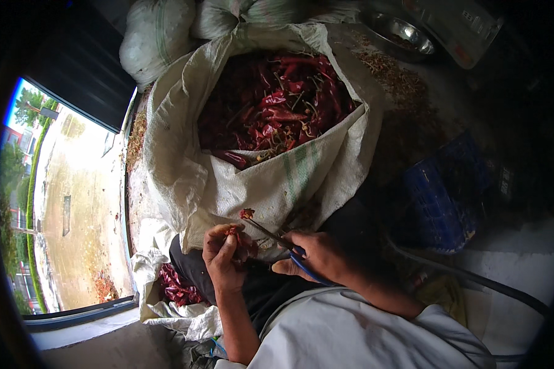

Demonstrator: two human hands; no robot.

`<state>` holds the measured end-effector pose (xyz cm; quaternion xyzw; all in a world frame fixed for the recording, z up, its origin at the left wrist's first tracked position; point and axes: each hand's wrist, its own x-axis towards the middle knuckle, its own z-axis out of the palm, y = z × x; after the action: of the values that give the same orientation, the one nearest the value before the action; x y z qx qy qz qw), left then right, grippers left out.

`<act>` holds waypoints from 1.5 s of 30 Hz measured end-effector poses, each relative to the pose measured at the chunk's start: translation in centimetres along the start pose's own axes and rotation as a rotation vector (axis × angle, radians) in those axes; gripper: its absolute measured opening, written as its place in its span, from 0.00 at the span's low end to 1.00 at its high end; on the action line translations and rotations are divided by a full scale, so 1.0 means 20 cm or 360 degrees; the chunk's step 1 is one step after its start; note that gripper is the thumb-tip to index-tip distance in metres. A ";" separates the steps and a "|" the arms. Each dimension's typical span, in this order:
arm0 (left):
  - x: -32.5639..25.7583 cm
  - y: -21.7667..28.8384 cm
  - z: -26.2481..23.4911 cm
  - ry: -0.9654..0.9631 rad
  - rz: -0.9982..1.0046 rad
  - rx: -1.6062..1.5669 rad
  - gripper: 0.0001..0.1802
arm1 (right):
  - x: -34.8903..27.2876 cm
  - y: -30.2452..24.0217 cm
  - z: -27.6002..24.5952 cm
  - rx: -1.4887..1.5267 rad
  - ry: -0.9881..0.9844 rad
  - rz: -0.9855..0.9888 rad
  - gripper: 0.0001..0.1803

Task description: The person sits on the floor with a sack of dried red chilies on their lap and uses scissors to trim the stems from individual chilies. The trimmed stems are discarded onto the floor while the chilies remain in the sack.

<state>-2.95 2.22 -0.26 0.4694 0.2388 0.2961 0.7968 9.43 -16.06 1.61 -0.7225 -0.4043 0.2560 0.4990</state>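
Observation:
My left hand is closed around a dried red chili, held just in front of my lap. My right hand grips scissors with blue handles; their blades point left and up to the chili's stem end. Right behind my hands stands a big open white woven sack full of dried red chilies. A smaller white bag with more red chilies lies low beside my left forearm.
A blue plastic crate sits to the right. A steel bowl and loose chili stems lie at the back right. Tied white sacks stand behind. A doorway on the left opens onto a paved yard. A dark hose runs at right.

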 end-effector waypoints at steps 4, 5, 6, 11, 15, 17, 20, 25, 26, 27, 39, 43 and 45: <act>-0.01 0.02 0.04 0.0057 -0.0129 -0.0052 0.16 | -0.03 0.11 0.08 0.0681 -0.0302 0.0128 0.28; -0.01 0.02 0.04 0.0055 -0.0157 -0.0071 0.16 | -0.03 0.11 0.09 0.0726 -0.0422 0.0158 0.28; -0.02 0.03 0.05 0.0060 -0.0197 -0.0056 0.16 | -0.02 0.12 0.09 0.0771 -0.0542 0.0187 0.28; -0.02 0.00 -0.01 -0.0041 -0.0315 -0.0015 0.12 | -0.05 0.07 0.05 0.1259 -0.0935 0.0717 0.34; -0.02 -0.03 -0.04 0.0063 -0.0279 0.0008 0.09 | -0.07 0.15 0.07 0.1326 -0.1071 0.0635 0.38; -0.03 0.01 -0.05 0.0126 -0.0247 0.0034 0.08 | -0.10 0.22 0.10 0.1419 -0.1115 0.0550 0.40; -0.06 0.08 -0.01 0.0186 -0.0241 0.0396 0.13 | -0.15 0.21 0.02 0.1547 -0.1118 0.0431 0.43; -0.04 0.18 0.07 0.0066 0.0003 0.0901 0.12 | -0.14 0.29 -0.02 0.1672 -0.1063 0.0196 0.40; 0.00 0.20 0.11 0.0102 0.0083 0.0870 0.11 | -0.14 0.29 -0.03 0.1654 -0.1014 0.0195 0.39; 0.04 0.23 0.17 0.0134 0.0164 0.0831 0.10 | -0.14 0.31 -0.02 0.1682 -0.0979 0.0197 0.39; 1.39 0.28 0.48 -0.0397 0.0643 0.3229 0.14 | -0.13 0.36 0.01 0.1449 -0.1091 0.0134 0.32; 1.52 0.27 0.37 -0.0465 0.0431 0.3410 0.14 | -0.10 0.35 0.00 0.1301 -0.1136 0.0072 0.30; 1.45 0.32 0.39 -0.0416 0.0431 0.3348 0.14 | -0.12 0.35 0.00 0.1264 -0.1108 0.0068 0.29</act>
<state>21.22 20.03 5.93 0.9717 0.2330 -0.0254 -0.0287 10.39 -19.17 -4.93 -0.3581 -0.4032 0.6243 0.5652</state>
